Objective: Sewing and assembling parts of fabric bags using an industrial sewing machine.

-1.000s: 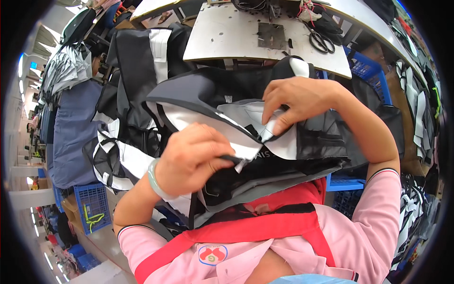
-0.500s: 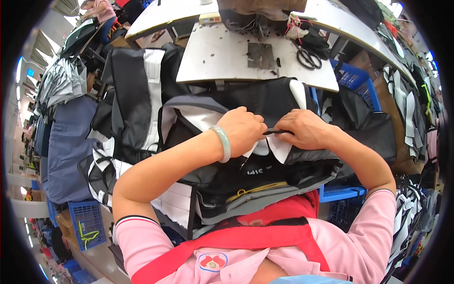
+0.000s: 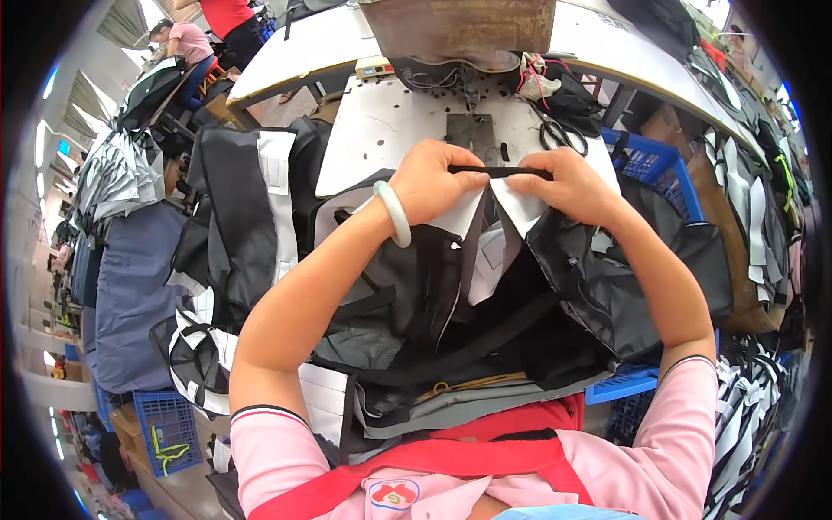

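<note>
My left hand (image 3: 433, 184), with a pale bangle at its wrist, pinches one end of a black fabric edge (image 3: 501, 172). My right hand (image 3: 568, 184) pinches the other end, so the edge runs taut between them. White-backed flaps (image 3: 518, 206) hang below it and part in a narrow V. Under them the black bag material (image 3: 485, 338) spreads over my lap, with a yellow zipper (image 3: 472, 384) near my waist. Just beyond my hands lies the metal plate (image 3: 471, 130) of the sewing machine (image 3: 459, 30). The tips of some fingers are hidden behind the fabric.
Black-handled scissors (image 3: 563, 134) lie on the white machine table (image 3: 368, 121), among dark scraps. A blue crate (image 3: 654, 160) stands to the right. Black bag pieces with white strips (image 3: 276, 165) are heaped at left. People work at the far left.
Both hands have moved up and away from me, toward the machine plate, lifting the black edge. The white-backed flaps now hang open beneath it, and the bag's front has folded out of sight.
</note>
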Tool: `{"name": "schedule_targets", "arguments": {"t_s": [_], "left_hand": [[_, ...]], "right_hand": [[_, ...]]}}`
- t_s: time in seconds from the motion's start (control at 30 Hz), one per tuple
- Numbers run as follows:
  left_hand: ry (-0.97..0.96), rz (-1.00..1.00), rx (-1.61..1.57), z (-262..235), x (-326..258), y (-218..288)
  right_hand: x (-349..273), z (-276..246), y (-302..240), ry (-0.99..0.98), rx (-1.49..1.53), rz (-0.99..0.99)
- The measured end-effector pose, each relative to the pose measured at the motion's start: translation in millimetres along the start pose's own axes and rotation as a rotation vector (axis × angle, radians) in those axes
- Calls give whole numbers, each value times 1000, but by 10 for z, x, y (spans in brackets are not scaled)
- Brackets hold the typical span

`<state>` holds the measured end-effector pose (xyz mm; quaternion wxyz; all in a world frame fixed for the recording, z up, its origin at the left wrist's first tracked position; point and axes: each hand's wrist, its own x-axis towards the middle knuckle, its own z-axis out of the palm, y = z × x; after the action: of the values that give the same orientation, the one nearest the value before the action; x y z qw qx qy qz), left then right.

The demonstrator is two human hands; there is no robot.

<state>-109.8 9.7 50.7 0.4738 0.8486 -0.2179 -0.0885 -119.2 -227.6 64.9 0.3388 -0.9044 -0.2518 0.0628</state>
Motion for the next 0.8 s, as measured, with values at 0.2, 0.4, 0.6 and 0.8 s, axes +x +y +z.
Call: {"name": "schedule_targets", "arguments": {"t_s": [0.2, 0.4, 0.6, 0.8], "left_hand": [[-94, -152, -228, -60, 160, -142], [-52, -202, -274, -128, 435, -284], [15, -254, -270, -136, 663, -397], [51, -288, -248, -120, 858, -454]], "right_hand": [[192, 4, 40, -85, 117, 114], [415, -77, 125, -57, 144, 156], [630, -73, 291, -44, 112, 234], [853, -1, 673, -47, 246, 207]]}}
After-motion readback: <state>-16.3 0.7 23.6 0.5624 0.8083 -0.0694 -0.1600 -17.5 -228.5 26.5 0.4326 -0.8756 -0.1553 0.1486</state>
